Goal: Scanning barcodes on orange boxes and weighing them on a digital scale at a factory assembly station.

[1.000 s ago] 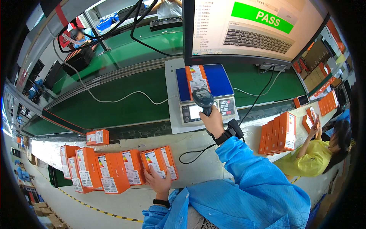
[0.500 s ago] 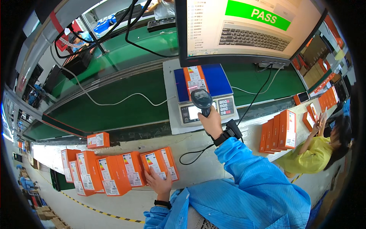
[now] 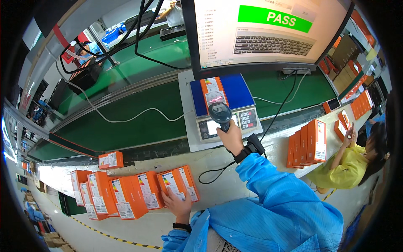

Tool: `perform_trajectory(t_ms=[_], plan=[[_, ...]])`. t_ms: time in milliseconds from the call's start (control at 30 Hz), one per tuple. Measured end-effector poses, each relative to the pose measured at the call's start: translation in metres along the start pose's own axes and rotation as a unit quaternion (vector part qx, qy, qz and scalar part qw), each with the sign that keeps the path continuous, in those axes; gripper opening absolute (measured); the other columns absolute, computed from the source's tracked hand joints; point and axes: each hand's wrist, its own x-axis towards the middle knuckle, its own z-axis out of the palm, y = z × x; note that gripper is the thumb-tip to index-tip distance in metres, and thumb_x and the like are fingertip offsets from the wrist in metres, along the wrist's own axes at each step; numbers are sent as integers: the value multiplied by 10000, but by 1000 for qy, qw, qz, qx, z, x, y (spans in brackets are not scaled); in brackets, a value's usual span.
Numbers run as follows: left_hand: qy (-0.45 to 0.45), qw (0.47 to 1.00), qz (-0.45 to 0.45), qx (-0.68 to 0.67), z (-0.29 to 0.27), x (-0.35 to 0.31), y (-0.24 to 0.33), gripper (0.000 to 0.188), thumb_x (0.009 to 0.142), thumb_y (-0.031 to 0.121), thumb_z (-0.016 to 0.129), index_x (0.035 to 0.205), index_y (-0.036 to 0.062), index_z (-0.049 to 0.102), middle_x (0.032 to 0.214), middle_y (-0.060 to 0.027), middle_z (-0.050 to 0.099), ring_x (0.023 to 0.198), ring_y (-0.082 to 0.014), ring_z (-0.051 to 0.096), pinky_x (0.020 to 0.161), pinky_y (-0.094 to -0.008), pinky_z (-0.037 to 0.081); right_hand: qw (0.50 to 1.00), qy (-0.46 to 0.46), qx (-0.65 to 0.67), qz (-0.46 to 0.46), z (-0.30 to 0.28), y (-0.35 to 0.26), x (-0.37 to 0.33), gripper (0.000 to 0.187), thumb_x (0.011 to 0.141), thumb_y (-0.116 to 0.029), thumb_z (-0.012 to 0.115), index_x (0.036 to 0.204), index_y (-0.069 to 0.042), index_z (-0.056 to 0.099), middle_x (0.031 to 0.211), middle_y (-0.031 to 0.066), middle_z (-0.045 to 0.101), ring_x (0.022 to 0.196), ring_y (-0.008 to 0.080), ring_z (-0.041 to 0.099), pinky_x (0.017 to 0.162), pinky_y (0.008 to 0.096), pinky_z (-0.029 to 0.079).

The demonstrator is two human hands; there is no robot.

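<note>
Both hands stay still: right hand grips the barcode scanner before one orange carton, left hand touches another carton; scanning apparently continues.

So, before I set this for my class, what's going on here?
A person's right hand holds a dark handheld scanner toward an orange box lying on a weighing scale. The fingers of the left hand rest on another orange box, near the right end of a row of boxes. A monitor shows a green banner; a co-worker in yellow is at the right.
</note>
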Motion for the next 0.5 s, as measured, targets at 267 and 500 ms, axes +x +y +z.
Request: perform_trajectory(t_ms=[267, 500], plan=[[-16, 1000, -3, -2, -4, 1, 2, 864, 763, 457, 656, 1417, 30, 288, 1419, -281, 226, 1283, -472, 281, 994, -586, 271, 1000, -5, 8, -2, -1, 4, 3, 424, 749, -251, 680, 1047, 31, 574, 888, 245, 660, 871, 422, 624, 767, 456, 493], [-7, 1000, 4, -6, -2, 0, 0, 859, 768, 452, 657, 1411, 12, 294, 1410, -286, 234, 1276, -470, 290, 993, -580, 275, 1000, -4, 4, 7, 2, 0, 3, 414, 750, -255, 682, 1033, 32, 585, 892, 245, 659, 881, 421, 621, 775, 456, 490]])
